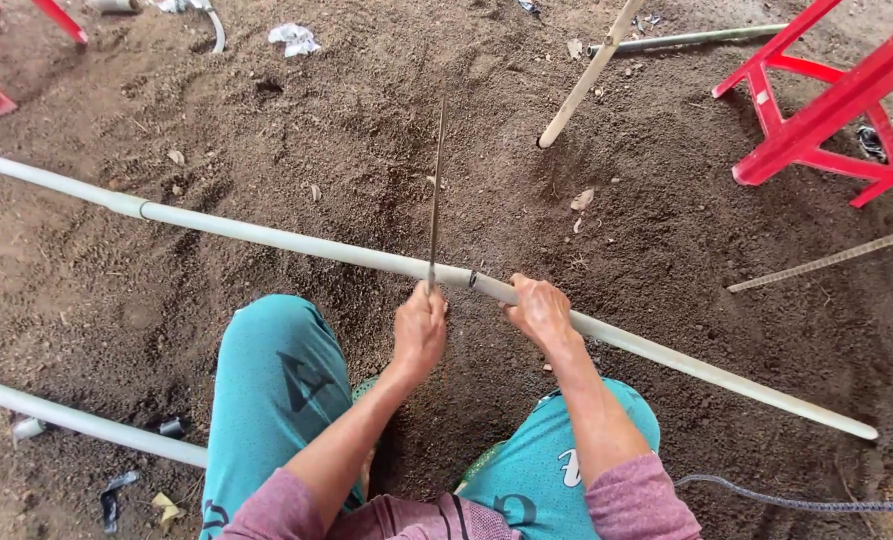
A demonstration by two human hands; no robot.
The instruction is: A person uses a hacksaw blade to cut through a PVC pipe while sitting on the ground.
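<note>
Nearest to us are our own knees in teal trousers (pixel 277 385) and the mauve sleeves (pixel 637 500) of our top, as we crouch over bare brown soil (pixel 297 130).

Our left hand (pixel 420 332) is closed around the handle of a thin saw blade (pixel 436 190), which stands on edge and runs away from us, its near end resting across a long pale grey pipe (pixel 267 236). Our right hand (pixel 540 310) is clamped down on that same pipe, just beside the blade, with a dark ring mark (pixel 473 280) on the pipe between the two hands. The pipe lies on the ground, slanting from the left edge down to the lower right, right in front of our knees.

A second grey pipe (pixel 77 420) lies near our left knee, with small dark scraps (pixel 117 495) beside it. Further out a wooden stick (pixel 587 75) slants into the soil, a ribbed steel bar (pixel 827 260) lies at the right, and red metal frames (pixel 827 100) stand at the upper right. A twisted cable (pixel 797 498) runs along the lower right.
</note>
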